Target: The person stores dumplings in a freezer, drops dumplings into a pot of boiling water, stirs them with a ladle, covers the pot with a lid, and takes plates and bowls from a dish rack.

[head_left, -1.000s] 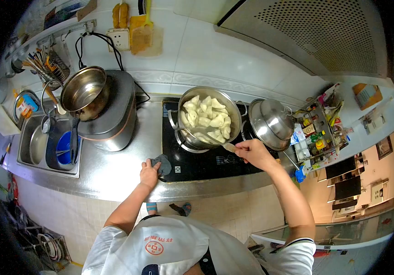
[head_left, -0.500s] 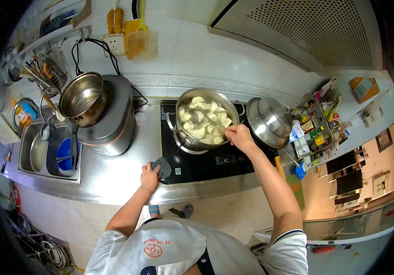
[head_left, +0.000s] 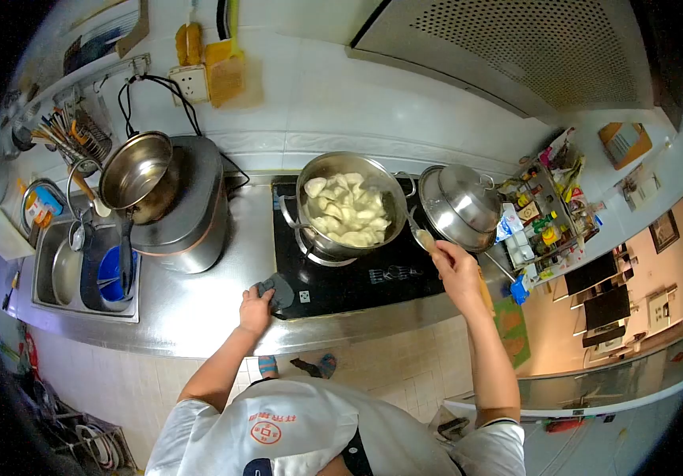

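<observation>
A steel pot [head_left: 309, 169] of pale dumplings [head_left: 345, 208] stands on the black cooktop [head_left: 294, 262]. My right hand [head_left: 459, 278] is closed around a utensil with a light handle and a thin metal shaft [head_left: 414, 222]. That shaft reaches to the pot's right rim; its head is hidden. The dumplings look heaped toward the middle of the pot. At the cooktop's front left corner, my left hand [head_left: 255, 311] grips a dark grey cloth [head_left: 281, 292]. Just right of the pot sits a domed steel lid [head_left: 468, 202], with a pan beneath it.
A grey cooker-like appliance [head_left: 202, 182] stands left of the cooktop, a steel saucepan [head_left: 139, 170] on top. Farther left is a double sink [head_left: 63, 297] with a blue bowl [head_left: 109, 270]. Bottles fill a rack [head_left: 544, 230] at right. A range hood [head_left: 508, 55] overhangs the stove.
My right hand has drawn back from the pot toward me and to the right, showing more of the utensil. The dumplings have risen into a closer heap. My left hand stays on the cloth.
</observation>
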`<action>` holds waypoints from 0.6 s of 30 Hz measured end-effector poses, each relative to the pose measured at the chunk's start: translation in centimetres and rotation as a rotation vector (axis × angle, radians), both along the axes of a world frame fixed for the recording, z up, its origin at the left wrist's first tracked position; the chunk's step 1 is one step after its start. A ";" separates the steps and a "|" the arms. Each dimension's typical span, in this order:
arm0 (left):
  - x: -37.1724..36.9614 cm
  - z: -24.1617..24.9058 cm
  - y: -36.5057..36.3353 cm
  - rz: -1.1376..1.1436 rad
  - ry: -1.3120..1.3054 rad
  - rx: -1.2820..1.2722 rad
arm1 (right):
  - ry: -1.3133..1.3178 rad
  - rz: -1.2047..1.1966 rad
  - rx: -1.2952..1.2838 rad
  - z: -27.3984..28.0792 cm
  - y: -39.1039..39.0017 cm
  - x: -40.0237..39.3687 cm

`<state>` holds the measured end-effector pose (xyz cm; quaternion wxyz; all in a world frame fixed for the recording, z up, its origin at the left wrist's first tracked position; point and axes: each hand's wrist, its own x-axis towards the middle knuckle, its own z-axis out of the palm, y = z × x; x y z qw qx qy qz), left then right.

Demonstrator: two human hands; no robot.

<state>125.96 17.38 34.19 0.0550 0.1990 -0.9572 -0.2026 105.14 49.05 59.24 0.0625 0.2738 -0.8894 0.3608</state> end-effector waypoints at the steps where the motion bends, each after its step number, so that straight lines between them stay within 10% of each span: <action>1: 0.4 -0.9 -0.7 0.002 0.081 0.044 | -0.168 -0.043 -0.148 0.1 0.8 0.5; 9: 0.0 2.4 -0.2 0.185 0.283 0.135 | -1.195 0.171 -0.958 0.8 2.8 5.6; 14: 0.8 0.4 0.1 0.122 0.190 0.041 | -0.609 -0.059 -0.499 -4.5 -0.3 7.3; 18: 1.6 0.5 0.4 0.162 0.237 0.037 | -0.905 0.029 -0.883 -2.9 0.7 8.1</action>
